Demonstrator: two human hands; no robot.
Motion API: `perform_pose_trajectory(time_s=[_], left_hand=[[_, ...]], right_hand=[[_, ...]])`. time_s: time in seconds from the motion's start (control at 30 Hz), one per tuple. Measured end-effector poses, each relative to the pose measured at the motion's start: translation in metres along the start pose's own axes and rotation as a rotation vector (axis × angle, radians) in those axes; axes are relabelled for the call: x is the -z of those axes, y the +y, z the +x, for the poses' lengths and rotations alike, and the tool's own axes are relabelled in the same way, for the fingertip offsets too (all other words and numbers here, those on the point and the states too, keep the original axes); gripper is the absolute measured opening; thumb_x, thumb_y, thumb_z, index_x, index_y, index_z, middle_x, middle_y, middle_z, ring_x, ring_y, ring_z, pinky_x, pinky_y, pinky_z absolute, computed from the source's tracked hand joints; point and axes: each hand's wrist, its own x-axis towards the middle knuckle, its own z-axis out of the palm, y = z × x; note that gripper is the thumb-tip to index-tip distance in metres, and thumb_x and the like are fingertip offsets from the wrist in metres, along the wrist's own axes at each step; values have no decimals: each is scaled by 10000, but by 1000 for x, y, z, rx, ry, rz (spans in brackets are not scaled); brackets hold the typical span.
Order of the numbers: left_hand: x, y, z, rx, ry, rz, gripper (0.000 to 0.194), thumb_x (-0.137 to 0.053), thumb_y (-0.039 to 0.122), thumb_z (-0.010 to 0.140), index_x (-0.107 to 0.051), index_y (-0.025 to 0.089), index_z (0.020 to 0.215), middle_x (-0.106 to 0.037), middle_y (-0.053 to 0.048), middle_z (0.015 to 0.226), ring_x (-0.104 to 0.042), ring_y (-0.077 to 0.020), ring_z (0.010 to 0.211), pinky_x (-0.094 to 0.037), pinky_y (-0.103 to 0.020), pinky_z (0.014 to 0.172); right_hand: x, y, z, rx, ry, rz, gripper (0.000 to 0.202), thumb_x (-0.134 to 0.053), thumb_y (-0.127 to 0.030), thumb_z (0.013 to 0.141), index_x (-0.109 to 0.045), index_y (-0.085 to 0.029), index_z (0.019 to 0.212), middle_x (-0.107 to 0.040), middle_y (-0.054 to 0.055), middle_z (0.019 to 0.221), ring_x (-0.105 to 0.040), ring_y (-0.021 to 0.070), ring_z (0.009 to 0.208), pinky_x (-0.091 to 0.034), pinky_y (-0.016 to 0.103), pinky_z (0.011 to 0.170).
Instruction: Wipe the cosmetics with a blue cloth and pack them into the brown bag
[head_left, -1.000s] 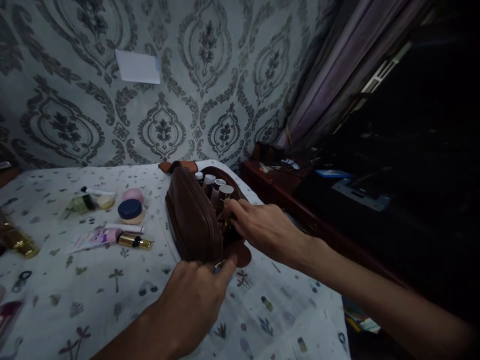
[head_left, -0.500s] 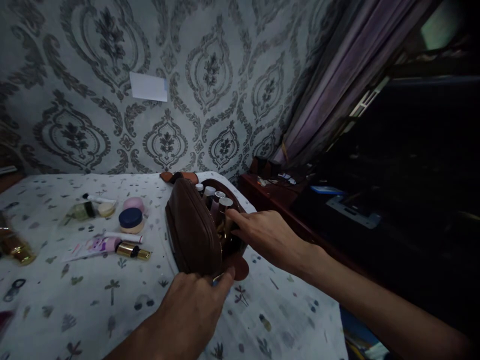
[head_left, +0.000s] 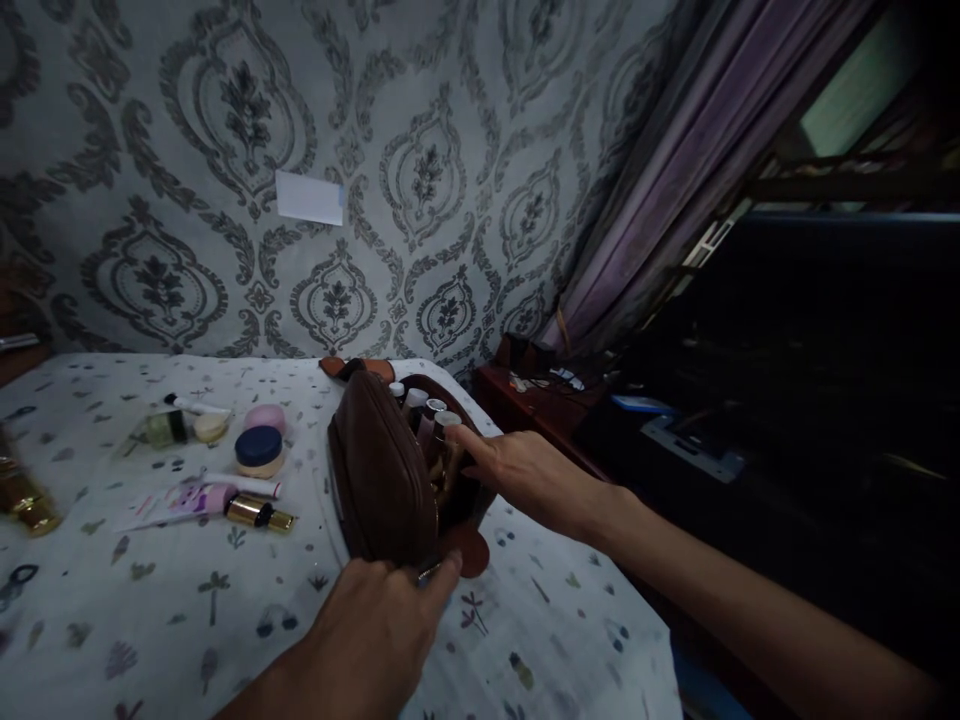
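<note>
A brown leather cosmetic bag [head_left: 379, 475] stands unzipped on the patterned cloth, with several capped bottles [head_left: 431, 408] upright inside. My left hand [head_left: 382, 625] grips the near end of the bag, its thumb by a reddish-brown round flap [head_left: 469, 552]. The fingers of my right hand [head_left: 517, 470] reach into the opening from the right, closed beside the nearest bottle cap. Gold-coloured pieces [head_left: 446, 475] show below those fingers. What they hold, if anything, is hidden.
To the left lie a purple-and-white tube [head_left: 176, 503], a gold-and-black bottle [head_left: 259, 512], a navy-lidded jar [head_left: 259, 450], a pink round item [head_left: 265, 418] and a gold-based bottle [head_left: 30, 500]. A brown strap [head_left: 358, 370] lies behind the bag. A dark red cabinet [head_left: 517, 395] stands beyond the cloth's right edge.
The camera view has tilted up slightly. Both hands remain at the bag, my right hand's fingers still in its opening; the laid-out items have stayed put.
</note>
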Motion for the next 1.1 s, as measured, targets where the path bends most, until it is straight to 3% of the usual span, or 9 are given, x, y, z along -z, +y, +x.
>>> perform_pose_trajectory(time_s=[0.4,0.57,0.73,0.83,1.1], left_hand=[[2,-2,-1,-9,-6,-29,638,-488,90,833,-410,189,1458,-741,-140,857,-715,-295,726,-527,-385,624],[2,-1,-2,-1,-22,5,622,-487,116,861,-380,226,1463,-739,-114,911,-717,-273,780,-538,-378,670],[5,0,-2,-1,-47,12,653,-483,86,842,-352,221,1467,-735,-125,943,-715,-292,812,-532,-397,685],[4,0,-1,5,-46,3,646,-484,84,840,-360,227,1457,-733,-122,951,-719,-302,828,-541,-411,690],[4,0,-1,19,-63,-4,655,-491,107,857,-333,240,1478,-731,-133,955,-716,-311,836,-534,-434,698]], right_hand=[[16,-2,18,-47,-69,-76,196,-550,-179,917,-510,-190,1109,-687,18,731,-649,173,667,-202,276,529],[4,9,9,-18,-43,139,257,-561,-197,917,-510,-198,1169,-698,17,805,-639,160,691,-291,244,560],[-9,20,-1,-43,83,436,310,-571,-222,923,-527,-219,1229,-712,4,882,-615,121,647,-394,227,626],[-11,19,-5,-76,103,497,297,-594,-243,916,-557,-213,1210,-715,11,898,-614,121,649,-410,227,631],[-10,2,5,-207,106,257,246,-571,-280,943,-577,-183,1169,-715,35,836,-646,171,739,-344,243,623]])
